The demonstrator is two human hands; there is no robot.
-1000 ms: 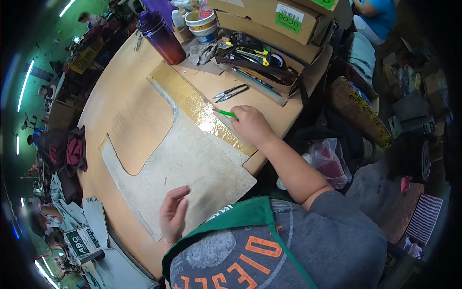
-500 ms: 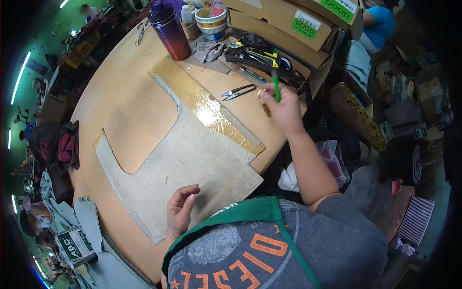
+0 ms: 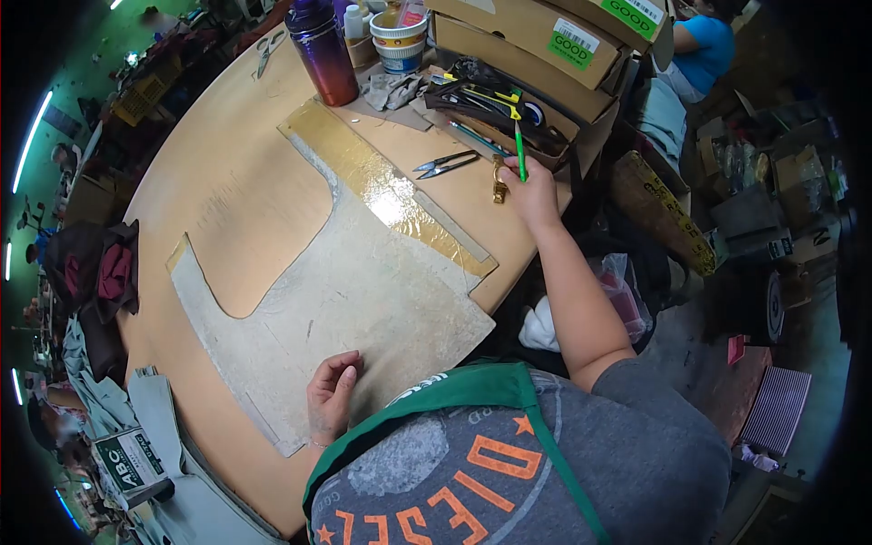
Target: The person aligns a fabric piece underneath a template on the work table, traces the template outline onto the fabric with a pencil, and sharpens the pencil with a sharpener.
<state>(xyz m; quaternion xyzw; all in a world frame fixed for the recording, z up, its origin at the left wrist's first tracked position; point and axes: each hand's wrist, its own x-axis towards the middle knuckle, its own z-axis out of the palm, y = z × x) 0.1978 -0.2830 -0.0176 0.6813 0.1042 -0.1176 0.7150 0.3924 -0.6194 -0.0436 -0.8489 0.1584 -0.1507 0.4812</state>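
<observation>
My right hand (image 3: 534,195) is closed on a green pencil (image 3: 520,150), which points up and away from me. A small gold-coloured metal piece (image 3: 499,179) is at the fingertips; whether it is held or lies on the table I cannot tell. Below on the left, my left hand (image 3: 332,391) is loosely curled over the pattern piece (image 3: 363,300), with nothing visible in it. This large greyish flat sheet has a deep curved cut-out and a shiny yellow taped strip (image 3: 363,177) along its far right edge. Thread snips (image 3: 445,164) lie left of my right hand.
A purple-red bottle (image 3: 322,54), stacked tubs (image 3: 398,45) and a box of tools (image 3: 509,113) stand at the back. Cardboard boxes (image 3: 518,36) rise behind. Scissors (image 3: 265,54) lie at the far edge. Folded grey cloth (image 3: 168,409) is at left. A person in blue (image 3: 704,45) sits beyond.
My right hand has shifted slightly, and the green pencil and gold piece show more clearly. My left hand's fingers have curled in a little more. The view has shifted slightly.
</observation>
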